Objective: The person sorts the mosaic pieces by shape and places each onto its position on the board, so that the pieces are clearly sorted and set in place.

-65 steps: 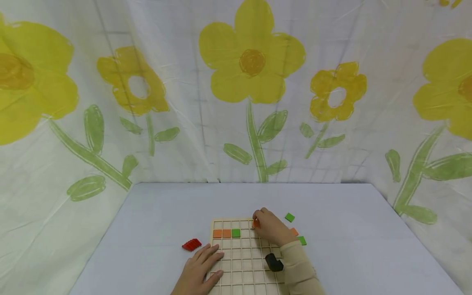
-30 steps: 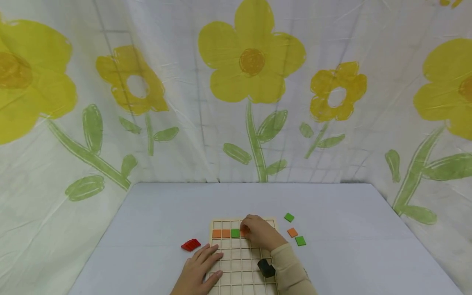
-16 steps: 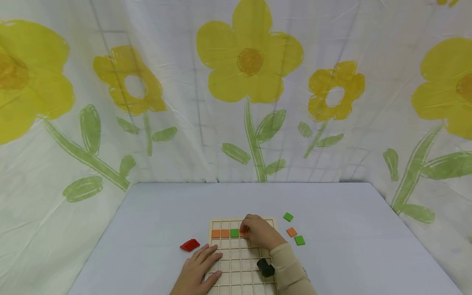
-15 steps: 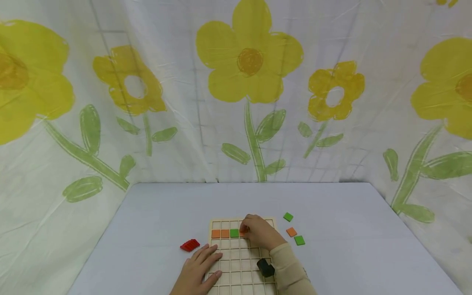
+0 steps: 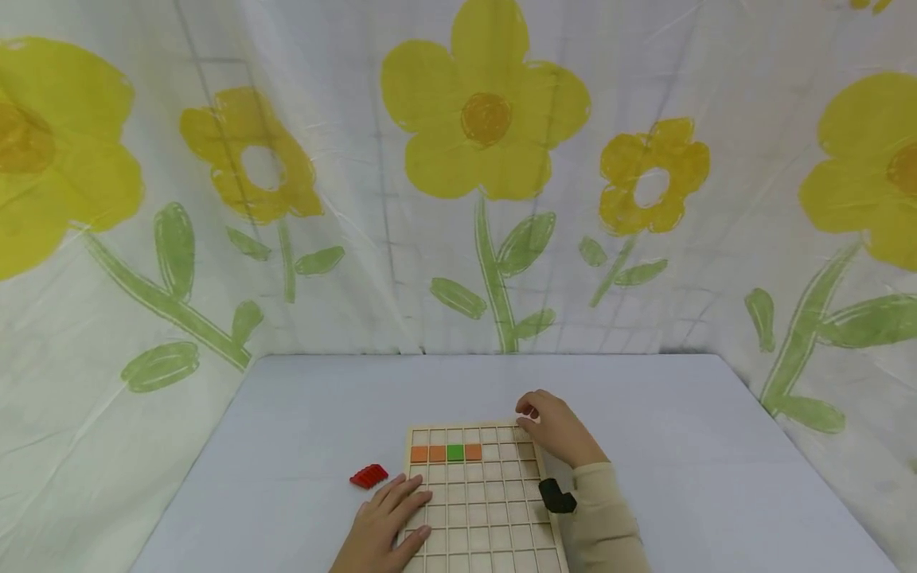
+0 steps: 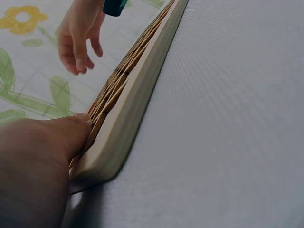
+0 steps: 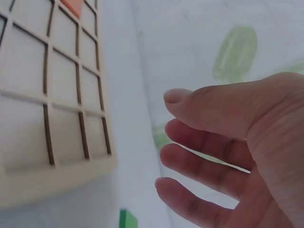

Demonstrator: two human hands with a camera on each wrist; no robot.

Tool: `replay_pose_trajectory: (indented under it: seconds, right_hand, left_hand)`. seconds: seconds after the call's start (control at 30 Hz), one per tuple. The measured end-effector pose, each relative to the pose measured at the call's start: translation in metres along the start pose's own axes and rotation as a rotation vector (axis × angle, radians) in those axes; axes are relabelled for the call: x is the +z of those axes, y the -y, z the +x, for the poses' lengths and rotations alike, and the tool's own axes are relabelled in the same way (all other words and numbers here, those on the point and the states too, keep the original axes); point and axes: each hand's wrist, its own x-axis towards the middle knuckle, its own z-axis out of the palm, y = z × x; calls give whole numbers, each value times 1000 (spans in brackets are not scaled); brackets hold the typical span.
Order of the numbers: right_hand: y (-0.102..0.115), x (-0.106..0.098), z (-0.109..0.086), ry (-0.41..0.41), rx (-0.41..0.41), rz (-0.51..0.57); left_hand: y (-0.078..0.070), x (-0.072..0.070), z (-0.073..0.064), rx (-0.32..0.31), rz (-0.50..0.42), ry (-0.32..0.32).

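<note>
A pale wooden grid board lies on the table. In its second row sit two orange tiles, a green tile and another orange tile, side by side from the left. My left hand rests on the board's left edge with its fingers spread flat. Over the far right corner of the board hovers my right hand, fingers loosely bent and holding nothing. In the right wrist view a loose green tile shows below the board's edge. The head view hides the loose tiles behind the right hand and forearm.
A fanned stack of red tiles lies left of the board. The white table ends at a hanging cloth with painted yellow flowers. A black wrist camera is on the right sleeve.
The right hand brought an orange tile to the fourth cell of the second row and let go of it. It has since moved right and away; the left hand stays put.
</note>
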Motion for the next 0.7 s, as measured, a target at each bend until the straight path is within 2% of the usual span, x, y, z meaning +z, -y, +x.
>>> replay_pose_trajectory:
  seconds: [0.27, 0.37, 0.53, 0.7]
  right_hand:
    - [-29, -21, -7, -50, 97, 8]
    - [-37, -25, -10, -42, 139, 15]
    - [-48, -25, -15, -12, 178, 5]
    - [-59, -16, -15, -5, 216, 3]
  left_hand:
    - [0, -1, 1, 10, 0, -21]
    - [1, -1, 1, 8, 0, -26]
    - [1, 0, 0, 6, -9, -29]
    - [1, 2, -2, -14, -12, -1]
